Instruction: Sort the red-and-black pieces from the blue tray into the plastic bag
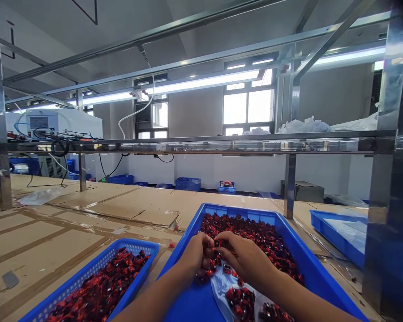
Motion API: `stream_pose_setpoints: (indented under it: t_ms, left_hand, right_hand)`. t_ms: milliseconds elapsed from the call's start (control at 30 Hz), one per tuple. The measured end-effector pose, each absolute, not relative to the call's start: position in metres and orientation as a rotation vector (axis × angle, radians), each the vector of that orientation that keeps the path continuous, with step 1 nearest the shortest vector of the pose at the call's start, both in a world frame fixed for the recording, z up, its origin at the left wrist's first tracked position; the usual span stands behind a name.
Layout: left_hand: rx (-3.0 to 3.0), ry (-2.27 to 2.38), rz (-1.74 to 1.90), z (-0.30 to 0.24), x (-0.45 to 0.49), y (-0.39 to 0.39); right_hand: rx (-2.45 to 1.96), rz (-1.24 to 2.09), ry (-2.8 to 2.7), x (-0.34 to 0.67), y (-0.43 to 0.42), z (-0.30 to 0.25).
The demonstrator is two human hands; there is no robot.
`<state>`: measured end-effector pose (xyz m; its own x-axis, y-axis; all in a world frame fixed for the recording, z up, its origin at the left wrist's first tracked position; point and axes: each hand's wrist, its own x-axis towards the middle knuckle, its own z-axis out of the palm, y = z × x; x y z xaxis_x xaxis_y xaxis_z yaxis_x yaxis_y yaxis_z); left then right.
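Curled fingers of the left hand (pixel 195 256) and right hand (pixel 246 259) pinch small dark-red parts (pixel 251 237), heaped just ahead in a blue plastic crate (pixel 298 250).

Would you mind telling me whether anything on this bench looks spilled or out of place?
A small red piece lies alone on the cardboard-covered bench, between the blue mesh basket and the larger blue tray, so it looks spilled.

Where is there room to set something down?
The cardboard-covered bench is free left of the blue mesh basket and beyond the blue tray. Its floor shows below the left hand. The right hand is crowded by dark red parts.
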<state>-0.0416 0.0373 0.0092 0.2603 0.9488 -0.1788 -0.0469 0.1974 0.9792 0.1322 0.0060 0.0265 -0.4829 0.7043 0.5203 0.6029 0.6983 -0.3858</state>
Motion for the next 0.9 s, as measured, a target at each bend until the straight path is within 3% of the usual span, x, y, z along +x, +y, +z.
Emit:
stream_pose_setpoints:
  t_ms: [100, 267, 333, 700, 833, 900]
  left_hand:
    - [1.130, 1.010, 0.972, 0.014, -0.038, 0.034]
    - [1.205, 0.922, 1.169, 0.018, -0.037, 0.032]
    - [1.218, 0.895, 1.187, 0.018, -0.038, 0.033]
    - [1.163, 0.867, 0.966, 0.021, -0.039, 0.028]
    - [1.314, 0.921, 0.984, 0.019, -0.038, 0.030]
    - [1.352, 0.960, 1.003, 0.017, -0.038, 0.032]
  right_hand:
    - [-0.947, 0.325, -2.078, 0.132, 0.010, 0.025]
    - [-0.944, 1.286, -1.381, 0.131, 0.032, 0.016]
    - [-0.926, 1.454, -1.244, 0.132, 0.040, 0.013]
    - [-0.940, 1.638, -1.191, 0.126, 0.033, 0.008]
    - [-0.948, 1.477, -1.277, 0.126, 0.033, 0.010]
    - [-0.944, 1.162, -1.453, 0.129, 0.031, 0.015]
